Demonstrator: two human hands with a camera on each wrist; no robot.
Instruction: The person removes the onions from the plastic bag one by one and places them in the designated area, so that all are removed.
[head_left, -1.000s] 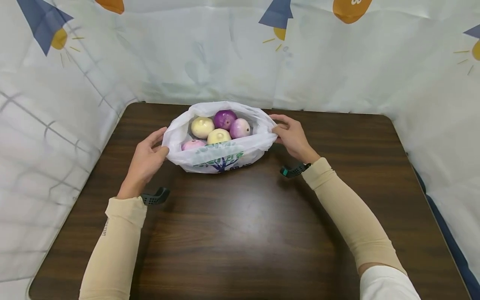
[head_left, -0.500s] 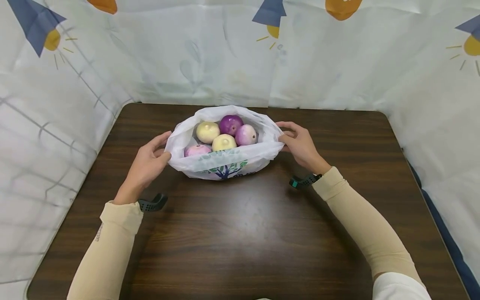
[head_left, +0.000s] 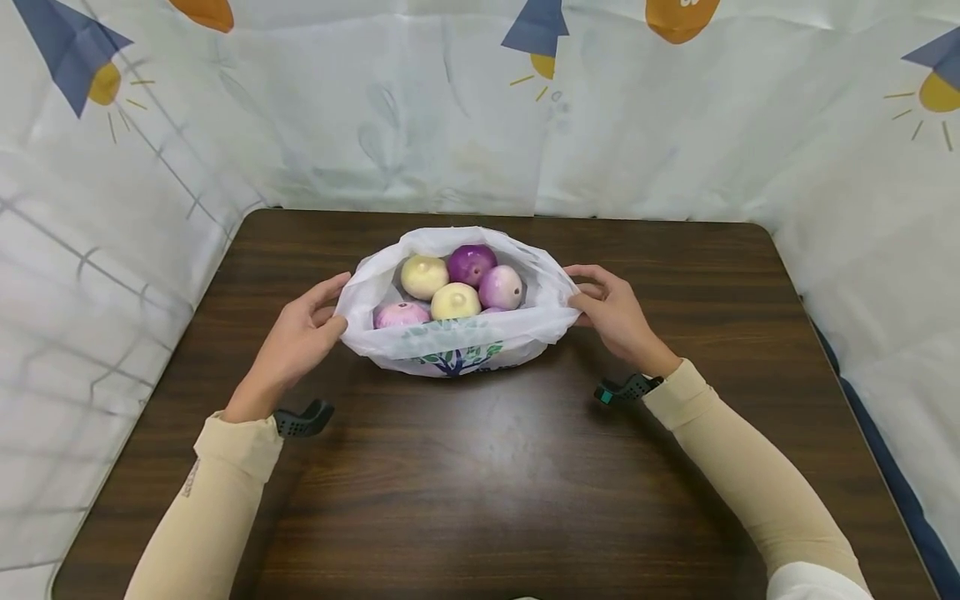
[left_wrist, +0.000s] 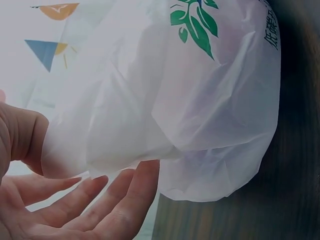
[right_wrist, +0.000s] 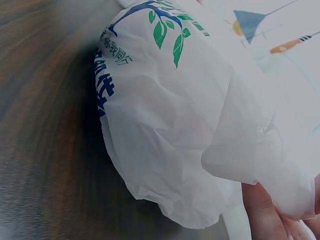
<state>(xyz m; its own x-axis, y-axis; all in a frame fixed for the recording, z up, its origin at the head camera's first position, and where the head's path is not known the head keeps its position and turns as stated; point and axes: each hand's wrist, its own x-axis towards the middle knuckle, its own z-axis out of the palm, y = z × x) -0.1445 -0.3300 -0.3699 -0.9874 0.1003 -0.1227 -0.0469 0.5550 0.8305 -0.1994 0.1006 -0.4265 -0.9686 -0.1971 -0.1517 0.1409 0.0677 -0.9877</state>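
Observation:
In the head view, a white plastic bag (head_left: 468, 340) with a green and blue tree print sits open-mouthed on the brown table. Several peeled onions lie inside: a deep purple onion (head_left: 471, 264), a pale purple onion (head_left: 501, 287), a yellowish onion (head_left: 424, 277), another yellowish onion (head_left: 455, 301) and a pinkish onion (head_left: 402, 314). My left hand (head_left: 302, 335) pinches the bag's left rim between thumb and fingers; in the left wrist view the thumb tip is behind the plastic. On the opposite side my right hand (head_left: 617, 318) pinches the right rim, its fingertips partly hidden by the folded plastic.
The dark wooden table (head_left: 495, 483) reaches from the person to a white printed curtain (head_left: 465, 150) at its back edge. More curtain hangs along both sides. A dark strap (head_left: 303, 419) is on the left wrist and another strap (head_left: 628, 389) on the right.
The bag with its onions has come nearer to the person and slightly to the right, both hands moving with it. Its mouth is a little wider, and both hands have kept hold of the rim.

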